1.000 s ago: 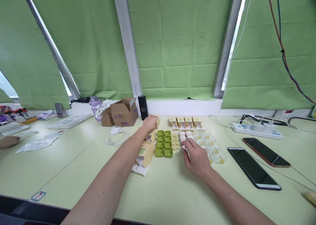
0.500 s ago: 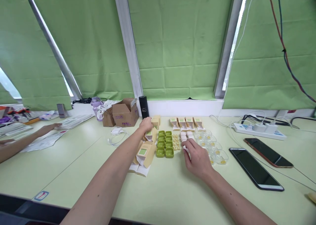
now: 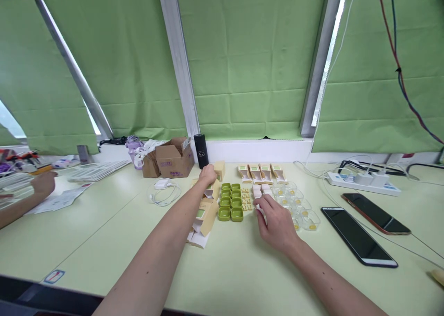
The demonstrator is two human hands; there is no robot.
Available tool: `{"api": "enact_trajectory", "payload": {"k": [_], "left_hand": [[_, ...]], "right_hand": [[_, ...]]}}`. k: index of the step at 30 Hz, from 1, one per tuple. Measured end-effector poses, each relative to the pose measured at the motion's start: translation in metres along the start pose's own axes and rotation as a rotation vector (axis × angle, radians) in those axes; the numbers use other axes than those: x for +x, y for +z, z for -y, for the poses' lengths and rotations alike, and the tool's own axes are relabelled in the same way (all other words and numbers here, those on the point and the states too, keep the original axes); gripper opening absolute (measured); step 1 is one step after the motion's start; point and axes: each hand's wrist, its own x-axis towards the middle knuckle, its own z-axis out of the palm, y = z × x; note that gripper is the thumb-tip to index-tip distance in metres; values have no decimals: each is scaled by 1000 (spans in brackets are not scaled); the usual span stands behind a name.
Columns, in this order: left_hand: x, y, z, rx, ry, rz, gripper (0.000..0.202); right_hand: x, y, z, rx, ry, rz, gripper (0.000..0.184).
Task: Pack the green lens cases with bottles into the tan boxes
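My left hand (image 3: 207, 174) is closed beside a small yellow paper box (image 3: 219, 170), at the far end of a row of open yellow paper boxes (image 3: 208, 215). Its fingertips are hidden, so what they grip cannot be made out. My right hand (image 3: 275, 218) bends its fingers and thumb around a small pale pink-white block (image 3: 258, 207), mostly covered by the fingers. Other pale pink blocks (image 3: 257, 191) sit just beyond it. Between my hands stand two columns of green square cups (image 3: 237, 214) and small yellow pieces (image 3: 246, 200). Clear cups (image 3: 310, 221) with yellow centres lie right of my right hand.
Several yellow boxes (image 3: 266, 173) line the back. A black cylinder (image 3: 201, 151), a cardboard carton (image 3: 175, 159) and a white cable (image 3: 163, 191) are at left. Two phones (image 3: 359, 236) and a power strip (image 3: 363, 185) lie right. Another person's hand (image 3: 43, 184) is far left.
My left hand has shifted slightly to the right among the paper boxes. My right hand stays nearly still. The other person's hand at far left has drawn back from the stack of sheets.
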Motion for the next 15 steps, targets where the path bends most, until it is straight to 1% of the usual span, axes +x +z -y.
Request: {"api": "enact_trajectory", "payload": {"k": [5, 8, 11, 13, 15], "left_hand": [[-2, 2, -6, -16, -10, -9, 41], [-6, -1, -9, -32, -14, -25, 41], [-12, -9, -10, -54, -13, -64, 40], [-18, -18, -11, -70, -1, -115, 41], [-25, -27, -16, -87, 32, -171, 53]], "right_hand": [[0, 0, 0, 2, -7, 0, 21], [0, 0, -1, -2, -2, -2, 21], [0, 0, -3, -5, 3, 0, 20], [0, 0, -3, -2, 2, 3, 19], [0, 0, -3, 0, -4, 7, 18]]}}
